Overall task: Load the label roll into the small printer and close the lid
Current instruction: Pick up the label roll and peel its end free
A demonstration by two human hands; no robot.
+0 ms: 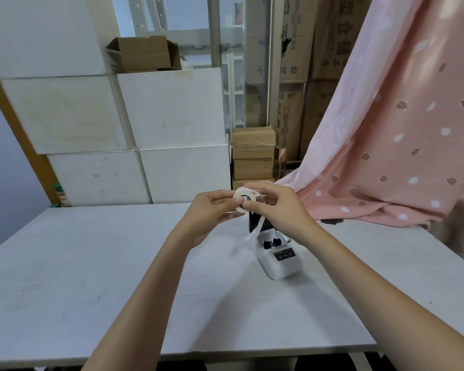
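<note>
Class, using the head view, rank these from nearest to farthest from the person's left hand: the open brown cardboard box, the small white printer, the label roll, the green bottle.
1. label roll: held at the left hand's fingertips.
2. small white printer: on the table, lower right of the hand.
3. green bottle: far left, by the wall.
4. open brown cardboard box: high up on the white boxes.

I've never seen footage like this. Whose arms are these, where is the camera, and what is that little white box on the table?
There is no robot here: a person wears a camera on the head, so you look down along their own two arms. The left hand and the right hand together hold a small label roll up above the table, and a loose paper strip hangs from it. The white box is a small label printer standing on the table with its lid raised, so the roll bay is open. Behind are white boxes and a pink cloth.
</note>
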